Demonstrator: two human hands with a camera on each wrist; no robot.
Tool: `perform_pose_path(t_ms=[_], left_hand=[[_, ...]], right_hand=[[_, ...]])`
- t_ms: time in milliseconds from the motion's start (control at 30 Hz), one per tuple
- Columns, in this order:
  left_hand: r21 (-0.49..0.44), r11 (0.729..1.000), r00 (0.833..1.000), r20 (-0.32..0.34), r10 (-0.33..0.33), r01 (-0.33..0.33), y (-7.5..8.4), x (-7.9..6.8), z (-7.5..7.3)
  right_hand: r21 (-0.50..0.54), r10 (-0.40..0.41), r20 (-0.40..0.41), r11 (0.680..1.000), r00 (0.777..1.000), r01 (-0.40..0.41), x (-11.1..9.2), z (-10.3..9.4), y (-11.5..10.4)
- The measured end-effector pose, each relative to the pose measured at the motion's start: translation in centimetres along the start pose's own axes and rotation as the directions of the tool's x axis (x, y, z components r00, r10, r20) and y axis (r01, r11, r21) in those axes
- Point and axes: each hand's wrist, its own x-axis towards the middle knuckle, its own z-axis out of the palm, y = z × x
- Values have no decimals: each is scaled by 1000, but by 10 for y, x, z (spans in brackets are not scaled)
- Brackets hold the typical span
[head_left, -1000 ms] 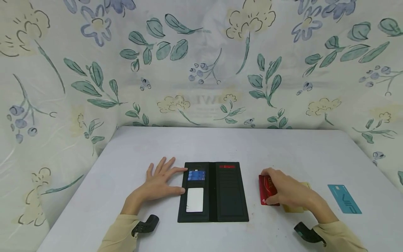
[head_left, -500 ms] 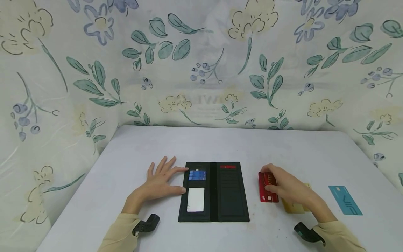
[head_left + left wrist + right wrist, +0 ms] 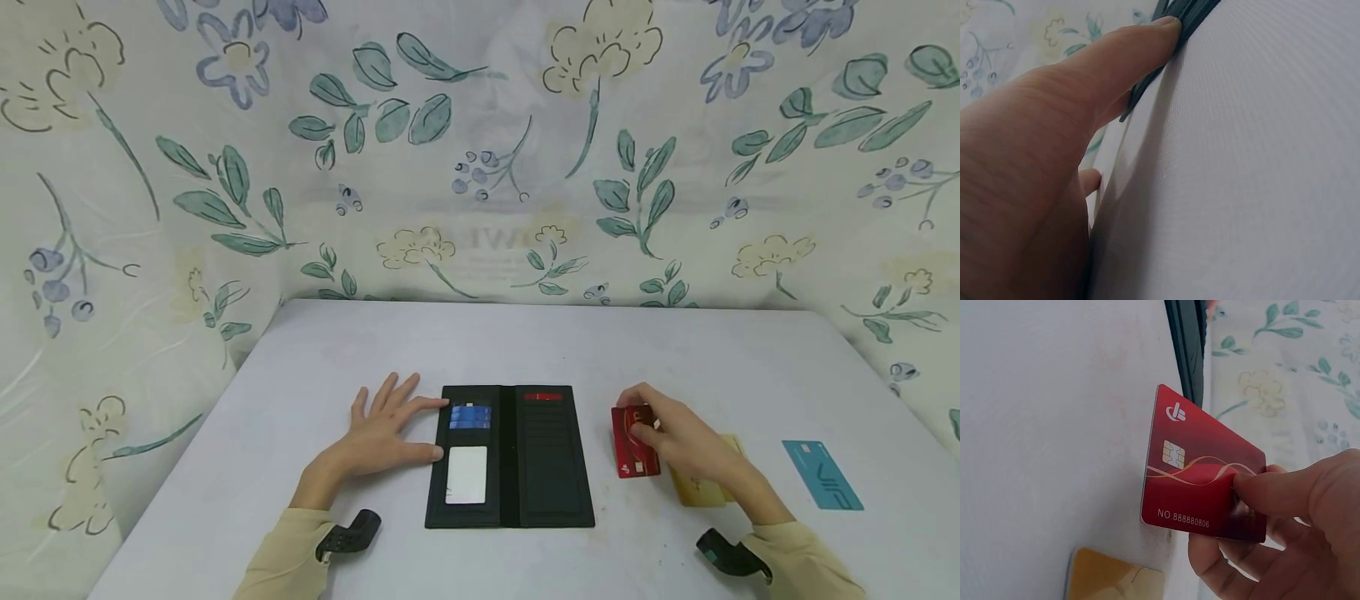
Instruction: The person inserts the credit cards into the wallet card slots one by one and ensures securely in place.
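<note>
A black wallet lies unfolded on the table, a blue card and a red card edge showing in its slots and a white panel at its lower left. My left hand has its fingers spread, thumb and index tips touching the wallet's left edge. In the right wrist view, my right hand pinches a red bank card between the thumb on top and fingers beneath. The card is tilted and raised off the table, to the right of the wallet.
Gold cards lie on the table under the right forearm, partly hidden by it. Farther right is a teal VIP card. A floral cloth hangs behind the white table.
My right hand has picked the red card up off the table and shifted it slightly left and away from me. My left hand stays at the wallet's edge.
</note>
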Motion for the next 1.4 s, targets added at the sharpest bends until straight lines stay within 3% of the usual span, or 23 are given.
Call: perform_pose_path(t_ms=[400, 1167, 1400], left_hand=[[2, 1000, 1000, 8, 8, -8, -2, 0, 1], [6, 1000, 1000, 2, 14, -14, -6, -1, -1], [23, 1000, 1000, 10, 17, -17, -7, -2, 0]], right_hand=[[18, -32, -76, 999, 997, 33, 8, -1, -5], [114, 95, -189, 991, 977, -74, 49, 6, -7], [173, 91, -244, 984, 966, -49, 62, 10, -13]])
